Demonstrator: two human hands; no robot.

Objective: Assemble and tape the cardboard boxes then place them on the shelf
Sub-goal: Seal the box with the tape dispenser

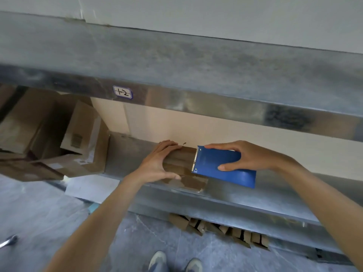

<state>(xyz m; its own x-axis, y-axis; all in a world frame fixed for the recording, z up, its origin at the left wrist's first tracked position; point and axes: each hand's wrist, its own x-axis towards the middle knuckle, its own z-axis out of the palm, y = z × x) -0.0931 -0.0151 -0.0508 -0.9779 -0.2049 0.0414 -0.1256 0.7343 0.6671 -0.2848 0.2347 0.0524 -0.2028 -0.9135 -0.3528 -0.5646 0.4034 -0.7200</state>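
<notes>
On the metal shelf [255, 195], near its front edge, sits a small tape-covered cardboard box [179, 160], gripped at its left end by the left hand [158, 163], while the right hand [246, 156] clasps a blue tape dispenser [218, 165] whose toothed edge meets the box's right end.

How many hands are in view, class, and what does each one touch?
2. The left hand grips the small cardboard box on the metal shelf; the right hand holds the blue tape dispenser at the box's right end. No others seem hidden.
</notes>
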